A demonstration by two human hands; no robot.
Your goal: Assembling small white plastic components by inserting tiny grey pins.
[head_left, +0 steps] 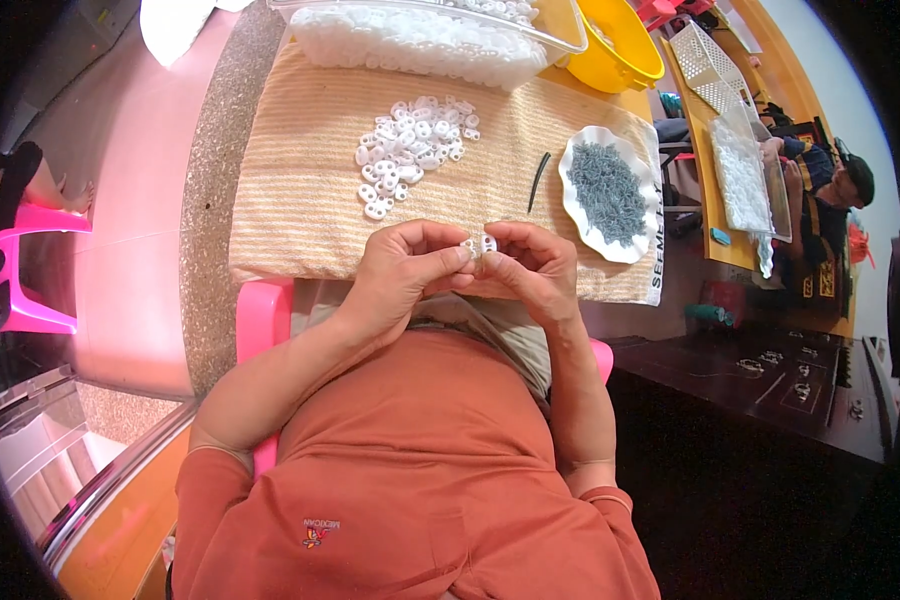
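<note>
Both forearms come up from the lower edge and bend inward, so the hands meet just above the lap, at the near edge of the striped cloth [300,200]. The left hand [402,270] is curled, thumb and forefinger pinched on a small white plastic ring [467,247]. The right hand [530,265] is curled the same way, its fingertips pinched on a second white ring [488,242] that touches the first (the two pieces are too small to tell how they fit together). The knuckles of both hands face up and the fingertips point toward each other.

At 12 o'clock from the hands, well apart on the cloth, lies a loose pile of white rings [410,150]. Further at 12 o'clock, at the far edge of the cloth, a clear plastic tub [560,25] is full of the same white pieces. At 2 o'clock, near the right hand, a white wavy-edged dish [575,205] holds a heap of small grey pins [607,190]. Between the pile and the dish lies a thin dark stick [538,182]. A yellow bowl [620,50] stands at 1 o'clock beyond the dish.
</note>
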